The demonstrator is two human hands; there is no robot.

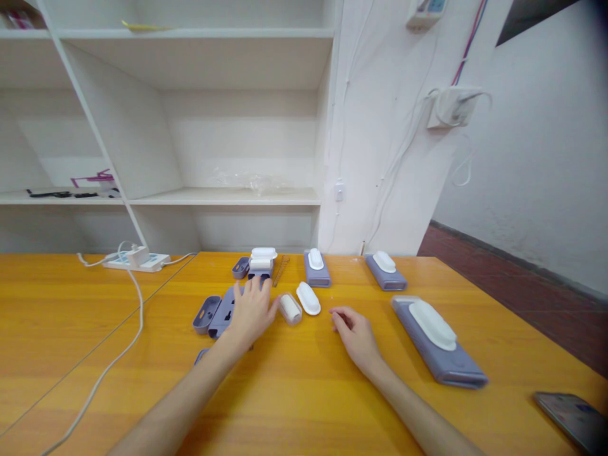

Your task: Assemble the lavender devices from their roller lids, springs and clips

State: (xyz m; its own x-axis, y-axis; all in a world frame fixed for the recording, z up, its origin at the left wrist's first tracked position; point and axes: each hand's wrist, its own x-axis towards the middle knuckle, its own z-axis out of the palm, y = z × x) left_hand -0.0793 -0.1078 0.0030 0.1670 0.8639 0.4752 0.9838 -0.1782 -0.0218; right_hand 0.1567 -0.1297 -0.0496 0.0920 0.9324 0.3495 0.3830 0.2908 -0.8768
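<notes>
My left hand [251, 310] reaches forward with its fingers stretched and spread. It partly covers an opened purple-grey plastic holder [222, 313], and its fingertips come up to another purple-grey holder with white parts [261, 263] behind. Whether they touch that one I cannot tell. Near my left thumb lies a clear case with a white roll inside [290, 308]. Beside the case is a loose white oval piece [308, 298]. To the right, my right hand [356, 335] rests low over the table, fingers curled in and no object visible in them.
Purple-grey holders topped with white ovals stand at the back [317, 276], back right [387, 273] and right [439, 342]. A phone [572, 418] lies at the right edge. A power strip [137, 259] and white cable [139, 316] occupy the left. White shelves [228, 196] rise behind.
</notes>
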